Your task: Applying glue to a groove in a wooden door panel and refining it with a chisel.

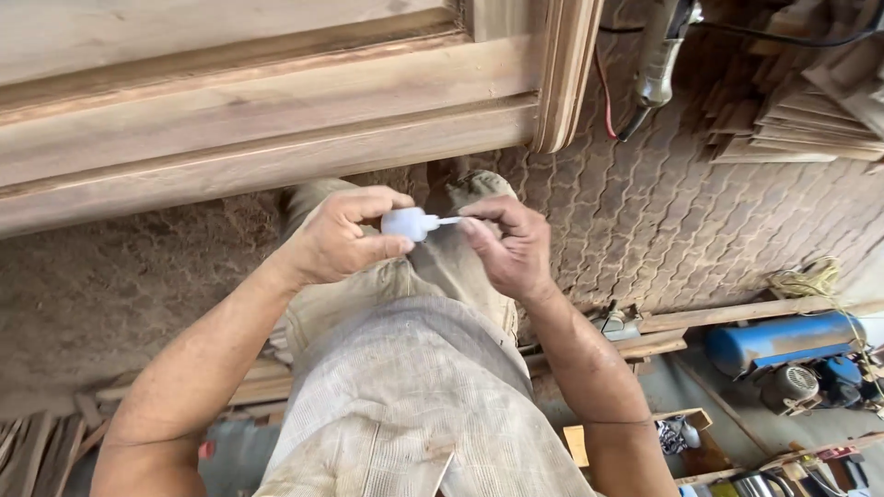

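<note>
a: in the middle, just under the big wooden door frame [276, 101], what do the hands hold?

b: a small white bottle [408, 223]. the left hand [343, 236] wraps its fingers and thumb around the fat part. the right hand [508, 244] pinches the thin tip, which sticks out to the right.

a: are the hands close?

b: yes, very close, with only the little bottle between them. both sit above the person's dusty trousers [414, 387].

a: what is far away, at the top right?

b: a power tool [661, 64] with a black cord, and a stack of thin wood pieces [810, 110] on the patterned floor.

a: and near, on the right?

b: a blue tank [783, 339] beside a long wooden strip [737, 315], and a yellow rope [810, 276] just past it.
</note>
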